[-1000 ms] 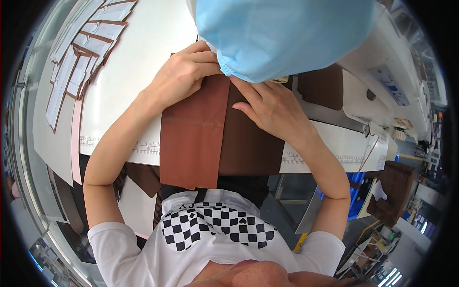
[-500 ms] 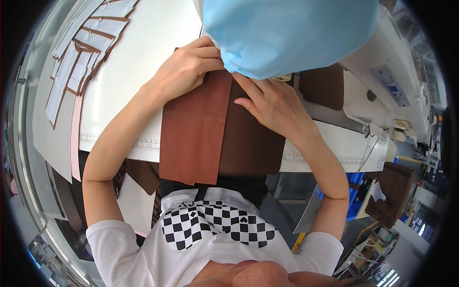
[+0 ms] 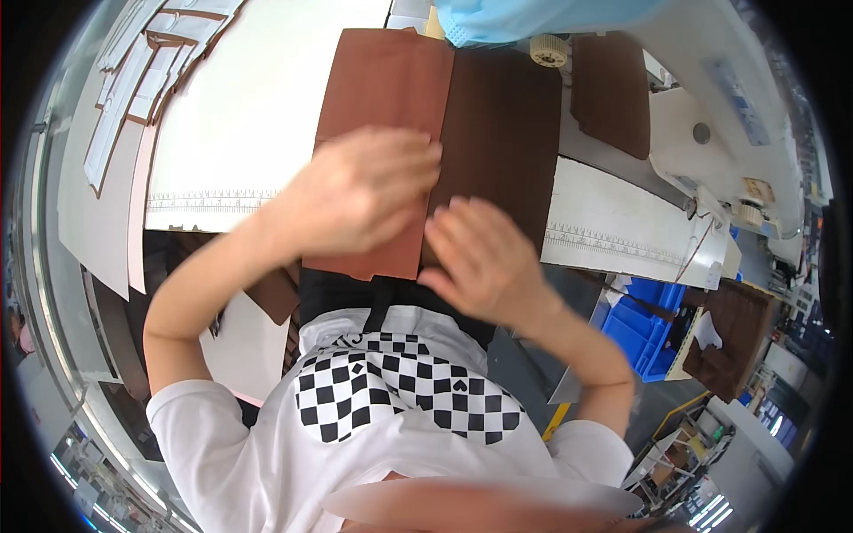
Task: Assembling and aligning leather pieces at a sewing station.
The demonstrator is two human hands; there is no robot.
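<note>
Lying on the white table (image 3: 240,107), the reddish-brown panel (image 3: 386,84) is left of and edge to edge with the dark brown panel (image 3: 502,124), its lower end past the ruler-marked front. Left hand (image 3: 364,191) is over the reddish-brown one, fingers bunched, motion blur, can't tell if pinching or touching. Right hand (image 3: 489,262) is at the dark one's lower part, fingers slightly spread, thumb apart, contact unclear.
</note>
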